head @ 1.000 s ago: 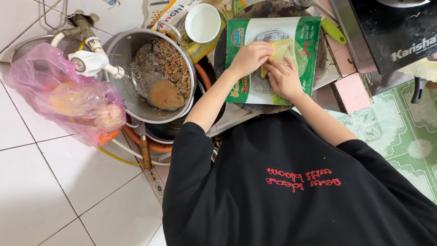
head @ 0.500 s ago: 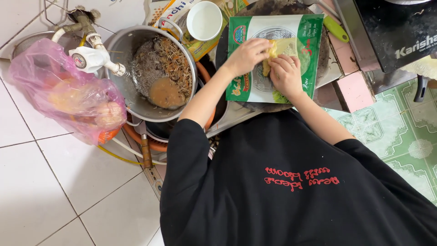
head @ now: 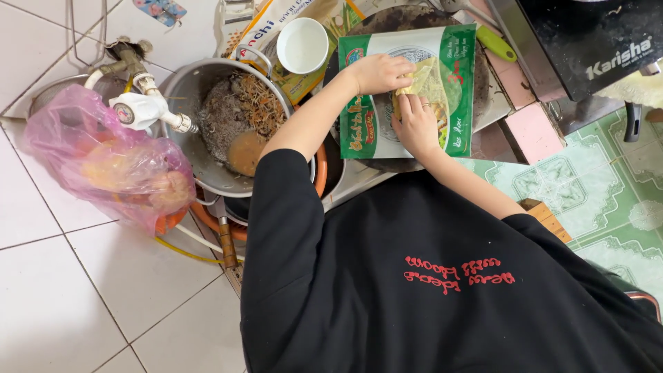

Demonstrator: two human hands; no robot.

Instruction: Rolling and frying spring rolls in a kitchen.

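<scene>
A pale yellow wrapper roll (head: 428, 86) lies on a green and white flat package (head: 359, 124), which rests on a dark round pan (head: 483, 76). My left hand (head: 376, 72) grips the roll's upper left end with curled fingers. My right hand (head: 416, 124) presses its lower edge from below, fingertips on the wrapper. The two hands almost touch each other. What is inside the roll is hidden.
A metal pot (head: 193, 90) with shredded filling stands to the left, and a white bowl (head: 302, 45) sits above it. A pink plastic bag (head: 110, 162) hangs by a tap (head: 148, 107). A black stove (head: 587, 41) and a green-handled tool (head: 496, 43) are at the right.
Both hands stay on the roll, with the fingers shifting slightly. The left hand has edged a little upward. The view has moved a bit.
</scene>
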